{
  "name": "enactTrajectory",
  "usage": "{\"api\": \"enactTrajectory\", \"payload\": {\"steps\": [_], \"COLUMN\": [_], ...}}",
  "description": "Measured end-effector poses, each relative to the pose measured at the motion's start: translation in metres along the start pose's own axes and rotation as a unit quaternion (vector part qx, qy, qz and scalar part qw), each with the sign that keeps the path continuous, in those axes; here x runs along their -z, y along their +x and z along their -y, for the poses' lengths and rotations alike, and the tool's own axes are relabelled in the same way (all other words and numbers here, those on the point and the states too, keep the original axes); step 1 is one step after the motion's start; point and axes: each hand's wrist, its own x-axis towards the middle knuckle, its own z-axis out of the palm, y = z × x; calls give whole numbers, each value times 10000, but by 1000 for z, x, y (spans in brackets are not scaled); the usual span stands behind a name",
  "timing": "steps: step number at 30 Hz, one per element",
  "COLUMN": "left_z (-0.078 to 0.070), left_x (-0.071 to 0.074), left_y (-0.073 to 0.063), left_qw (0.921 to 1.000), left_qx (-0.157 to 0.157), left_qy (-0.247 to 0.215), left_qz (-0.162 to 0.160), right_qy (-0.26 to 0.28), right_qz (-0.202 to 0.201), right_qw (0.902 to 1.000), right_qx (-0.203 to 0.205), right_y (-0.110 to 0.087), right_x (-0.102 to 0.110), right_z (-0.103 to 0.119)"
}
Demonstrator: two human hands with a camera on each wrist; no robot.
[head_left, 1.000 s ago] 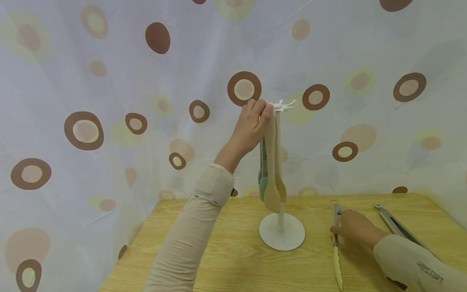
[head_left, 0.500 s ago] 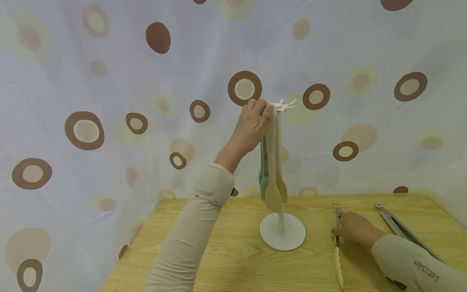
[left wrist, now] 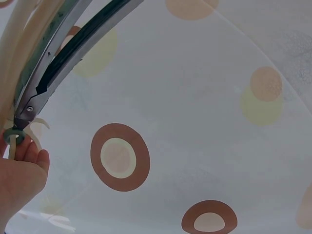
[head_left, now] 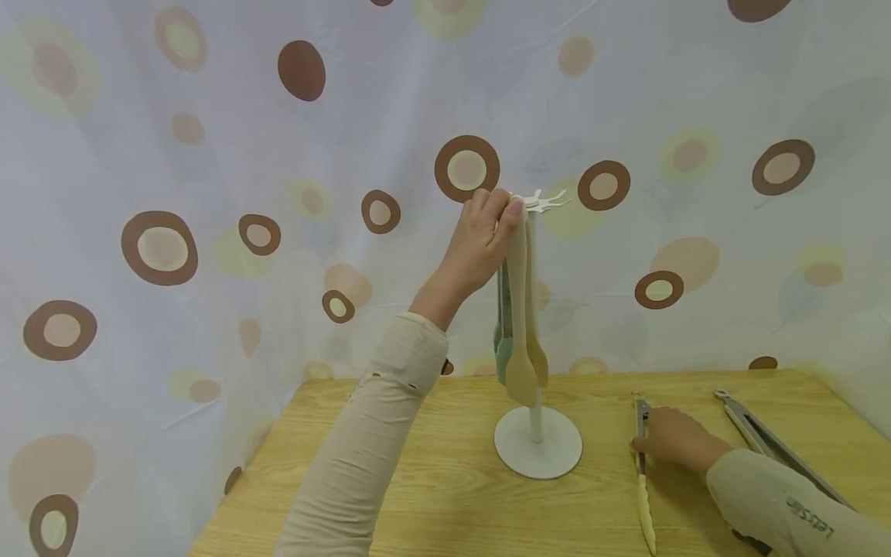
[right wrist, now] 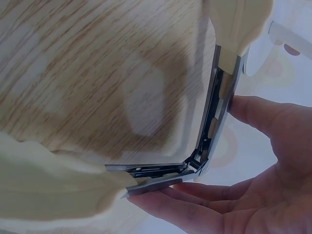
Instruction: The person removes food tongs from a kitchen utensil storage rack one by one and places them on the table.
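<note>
My left hand grips the top of a white utensil stand, its fingers curled at the hooks. From that side hang teal tongs and cream-ended tongs. In the left wrist view, the teal tongs' ring sits round a hook beside the left hand, and their metal arms spread apart. Low at the right, my right hand holds another pair of cream-tipped tongs at the table. The right wrist view shows these tongs spread wide, thumb on one arm and fingers on the other.
A further pair of metal tongs lies on the wooden table, partly under the right sleeve. White hooks stick out from the stand's top. Behind the table hangs a patterned curtain.
My right hand and the cream-tipped tongs have shifted slightly toward me. The left hand stays at the stand's top.
</note>
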Motion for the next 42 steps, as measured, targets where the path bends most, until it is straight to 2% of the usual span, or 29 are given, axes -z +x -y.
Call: {"api": "enactTrajectory", "payload": {"steps": [12, 25, 30, 42], "left_z": [-1, -4, -4, -3], "left_x": [-1, -2, -1, 0], "left_y": [0, 3, 2, 2], "left_qw": [10000, 9999, 9999, 9998], "left_qx": [-14, -60, 15, 26], "left_qy": [-21, 75, 43, 94], "left_qz": [22, 69, 130, 143], "right_qy": [-181, -62, -122, -94], "right_qz": [140, 184, 152, 366], "right_qw": [9996, 9996, 9996, 9990], "right_qx": [-164, -194, -208, -229], "right_y": [1, 2, 4, 6], "right_x": [2, -3, -6, -4], "right_z": [1, -5, -9, -8]}}
